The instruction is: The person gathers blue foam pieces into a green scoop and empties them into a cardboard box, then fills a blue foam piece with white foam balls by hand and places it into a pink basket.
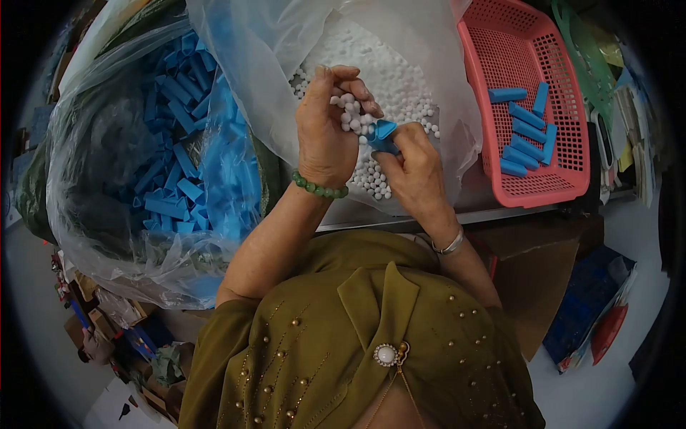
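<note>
Left hand: palm up and cupped, cradling a handful of white balls beside the tube's open end.
Right hand: thumb and fingers pinching one blue tube, three-sided, its open end up toward the left hand.
Blue tube: held above the plastic sheet, between the two hands, just beside the balls in the palm.
Plastic sheet: whitish, spread under both hands, bearing a wide heap of loose balls.
Clear bag: mouth gaping at the left, holding a jumbled mass of blue pieces, many visibly three-sided.
Pink basket: perforated, at the right, with several blue pieces lying flat and scattered on its floor.
</note>
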### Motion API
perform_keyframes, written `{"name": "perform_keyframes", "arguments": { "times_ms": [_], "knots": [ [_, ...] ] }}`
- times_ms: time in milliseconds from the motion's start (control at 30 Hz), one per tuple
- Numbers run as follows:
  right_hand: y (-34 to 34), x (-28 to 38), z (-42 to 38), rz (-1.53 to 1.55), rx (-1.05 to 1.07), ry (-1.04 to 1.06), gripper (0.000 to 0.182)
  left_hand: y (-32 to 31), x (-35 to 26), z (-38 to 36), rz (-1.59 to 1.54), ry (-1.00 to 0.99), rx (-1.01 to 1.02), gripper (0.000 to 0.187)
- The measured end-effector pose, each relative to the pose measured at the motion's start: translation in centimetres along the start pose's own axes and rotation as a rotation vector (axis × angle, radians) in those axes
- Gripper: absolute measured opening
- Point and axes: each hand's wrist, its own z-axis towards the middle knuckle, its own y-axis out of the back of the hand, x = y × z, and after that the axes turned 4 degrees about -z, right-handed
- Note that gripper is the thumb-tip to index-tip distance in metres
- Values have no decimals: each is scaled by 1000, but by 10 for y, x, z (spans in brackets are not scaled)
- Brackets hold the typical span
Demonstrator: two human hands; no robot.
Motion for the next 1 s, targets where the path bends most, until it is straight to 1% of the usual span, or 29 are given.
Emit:
{"name": "perform_keyframes", "arguments": {
  "times_ms": [67, 300, 400, 467, 567, 667, 767, 1000],
  "knots": [
    [-1, -3, 2, 32, -47, 8, 19, 0, -1, 1, -5, 3, 0, 37],
    [2, -4, 2, 66, -56, 17, 20, 1, 0, 1, -29, 61, -11, 34],
    [2, -6, 2, 104, -57, 21, 22, 0, -1, 1, -23, 74, -8, 34],
    [2, -5, 2, 150, -47, -12, 22, 1, -2, 2, -22, 78, -3, 34],
    [-1, -7, 2, 190, -60, 9, 22, 0, -2, 1, -69, 119, -6, 34],
    [1, -8, 0, 126, -56, 29, 22, -1, -2, -2, -56, 124, -14, 35],
    [0, -8, -1, 176, -64, -8, 23, -1, -2, -1, -46, 109, -9, 35],
    [1, -6, 0, 132, -62, 8, 23, -3, -1, 0, -58, 107, -13, 35]
  ]
}}
